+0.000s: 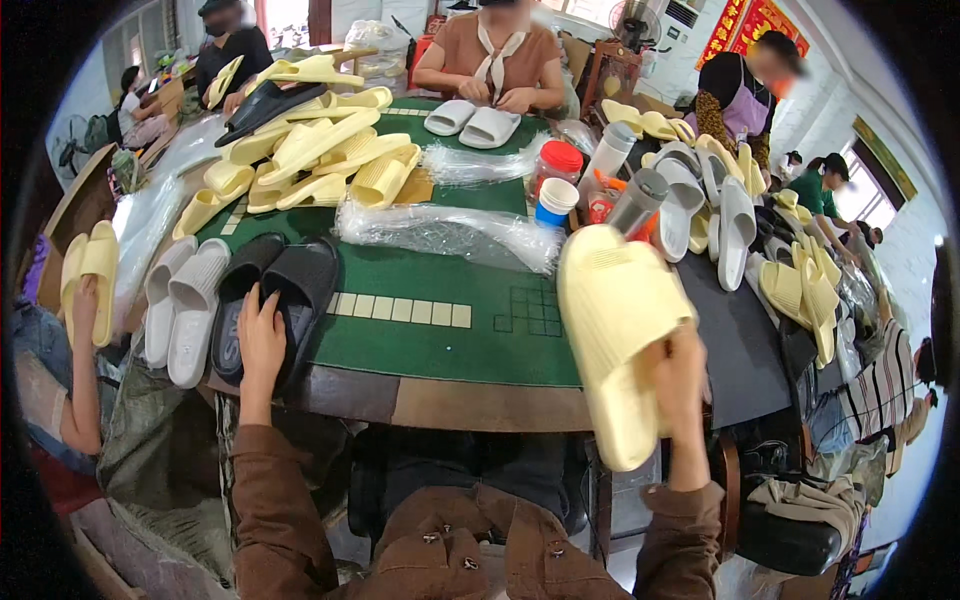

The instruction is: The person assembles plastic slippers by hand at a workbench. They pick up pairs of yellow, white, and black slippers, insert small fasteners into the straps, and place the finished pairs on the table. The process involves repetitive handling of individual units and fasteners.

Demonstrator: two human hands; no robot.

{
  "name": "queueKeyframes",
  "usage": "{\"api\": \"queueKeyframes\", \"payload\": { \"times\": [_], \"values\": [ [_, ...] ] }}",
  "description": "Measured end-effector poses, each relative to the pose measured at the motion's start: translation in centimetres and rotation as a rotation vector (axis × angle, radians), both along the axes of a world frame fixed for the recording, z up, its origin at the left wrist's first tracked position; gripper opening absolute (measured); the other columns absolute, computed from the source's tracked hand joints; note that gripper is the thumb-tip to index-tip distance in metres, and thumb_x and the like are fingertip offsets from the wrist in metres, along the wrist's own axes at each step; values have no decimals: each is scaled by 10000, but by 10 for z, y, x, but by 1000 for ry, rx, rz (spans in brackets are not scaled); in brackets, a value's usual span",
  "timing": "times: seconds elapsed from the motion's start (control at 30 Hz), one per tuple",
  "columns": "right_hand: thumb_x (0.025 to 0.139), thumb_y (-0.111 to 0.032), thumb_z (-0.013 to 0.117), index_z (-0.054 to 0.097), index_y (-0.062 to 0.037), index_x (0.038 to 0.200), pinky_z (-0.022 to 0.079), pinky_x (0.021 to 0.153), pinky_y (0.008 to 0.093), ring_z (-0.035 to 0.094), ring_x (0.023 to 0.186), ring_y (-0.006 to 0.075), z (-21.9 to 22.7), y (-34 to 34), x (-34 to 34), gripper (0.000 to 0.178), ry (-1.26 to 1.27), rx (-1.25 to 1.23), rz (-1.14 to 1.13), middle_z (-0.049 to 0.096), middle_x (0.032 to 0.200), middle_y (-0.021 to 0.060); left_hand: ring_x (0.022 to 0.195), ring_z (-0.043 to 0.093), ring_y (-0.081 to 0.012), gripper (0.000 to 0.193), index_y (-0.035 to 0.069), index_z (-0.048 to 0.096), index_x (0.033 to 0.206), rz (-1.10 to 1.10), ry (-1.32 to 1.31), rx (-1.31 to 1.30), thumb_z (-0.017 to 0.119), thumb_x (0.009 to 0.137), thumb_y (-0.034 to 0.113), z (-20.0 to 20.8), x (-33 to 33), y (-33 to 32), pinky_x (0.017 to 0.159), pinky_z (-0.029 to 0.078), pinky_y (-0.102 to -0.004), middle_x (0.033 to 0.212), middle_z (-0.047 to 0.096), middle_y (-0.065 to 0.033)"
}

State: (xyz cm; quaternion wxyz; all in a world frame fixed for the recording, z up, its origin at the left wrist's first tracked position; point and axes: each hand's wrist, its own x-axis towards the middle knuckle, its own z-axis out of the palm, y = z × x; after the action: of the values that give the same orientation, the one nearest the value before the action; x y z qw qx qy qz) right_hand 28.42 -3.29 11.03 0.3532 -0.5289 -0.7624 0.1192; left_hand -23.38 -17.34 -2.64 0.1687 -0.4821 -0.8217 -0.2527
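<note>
My right hand [680, 365] grips a pale yellow slide sandal [618, 320] by its side and holds it up over the table's near edge, strap facing me, heel down. Whether a second slide is behind it I cannot tell. My left hand [262, 335] rests on a pair of black slides [305, 285] at the table's near left, fingers stretched along the gap between the two. Just left of them lies a light grey pair [195, 310] with ribbed straps. A heap of yellow slides [315, 150] is piled at the far left.
Bundles of clear plastic bags [445, 235] lie across the green mat [420, 345]. A paper cup [555, 203], a red-lidded jar [558, 165] and a grey tumbler [640, 205] stand right of centre. More slides [735, 235] crowd the right side. Co-workers surround the table; one hand [88, 295] holds yellow slides.
</note>
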Motion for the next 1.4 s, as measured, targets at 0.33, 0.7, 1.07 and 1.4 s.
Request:
{"api": "queueKeyframes", "payload": {
  "times": [0.33,0.7,1.07,1.4],
  "values": [
    [851,-109,609,554,55,890,474,743,446,584,850,398,-107,-7,-125,177,3,-78,230,566,926,242,1248,442,-373,271,22,617,1080,-472,-335,241,567,822,-46,51,164,23,1042,358,-436,1308,485,-182],
    [945,48,415,540,56,1137,539,759,283,652,873,168,-98,-14,-88,229,501,-341,402,598,1057,125,1301,368,-366,492,106,510,1306,-623,-82,118,654,843,188,40,250,84,1062,244,-588,1340,439,-156],
    [970,-15,408,336,-58,1378,569,607,297,692,764,201,105,7,-110,417,491,-149,719,673,927,147,1237,433,-337,487,171,580,1203,-619,6,89,706,733,168,22,260,98,1058,273,-550,1178,542,-90],
    [983,-125,490,458,-27,1168,506,912,334,583,1144,266,74,68,-92,211,1356,216,604,598,1192,207,1210,455,-355,469,159,578,1181,-602,-16,156,659,721,114,22,270,81,1050,285,-565,1154,541,-107]
  ]
}}
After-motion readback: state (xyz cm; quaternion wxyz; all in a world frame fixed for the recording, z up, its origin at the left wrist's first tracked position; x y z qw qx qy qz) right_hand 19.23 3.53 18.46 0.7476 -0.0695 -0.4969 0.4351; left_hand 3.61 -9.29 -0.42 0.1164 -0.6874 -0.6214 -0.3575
